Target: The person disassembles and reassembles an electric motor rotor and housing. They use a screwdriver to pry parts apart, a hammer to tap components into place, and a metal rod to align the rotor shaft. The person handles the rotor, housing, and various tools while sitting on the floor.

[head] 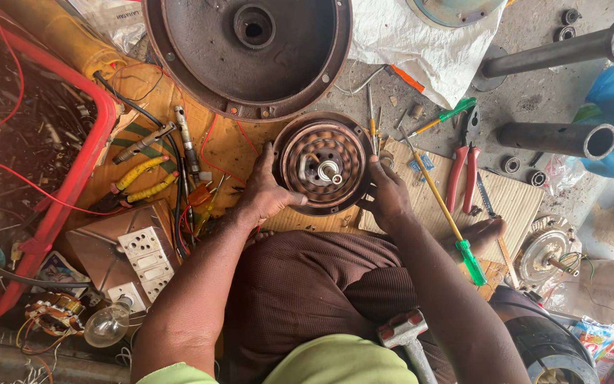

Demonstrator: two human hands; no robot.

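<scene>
fingers (pixel 273 158) of left hand (pixel 268 192) spread and pressed on the motor (pixel 325 163) rim at its 9 o'clock side. right hand (pixel 389 195) grips the rim at 4 o'clock, its fingers curled over the edge, thumb on top. motor is round, rusty brown, with copper windings and a shiny shaft (pixel 330 171) at centre; it sits on a cardboard sheet (pixel 513 203) on the floor, just ahead of the person's knees. big round housing (pixel 250 53) at 12 o'clock of motor, nearly touching it. red pliers (pixel 463 171) at 3 o'clock, well apart. long screwdriver (pixel 445 213) with green handle lies diagonal just beside right hand, toward 4 o'clock. second green screwdriver (pixel 443 117) at 2 o'clock. yellow-handled pliers (pixel 143 181) at 9 o'clock, past left hand. red crate (pixel 72 192) of scrap metal at far 9 o'clock. switch board (pixel 147 259) and bulb (pixel 108 323) at 7 o'clock. hammer (pixel 406 334) at 5 o'clock, by the right forearm. two steel pipes (pixel 563 139) at 2 to 3 o'clock, far out. white sack (pixel 421 43) at 1 o'clock.
</scene>
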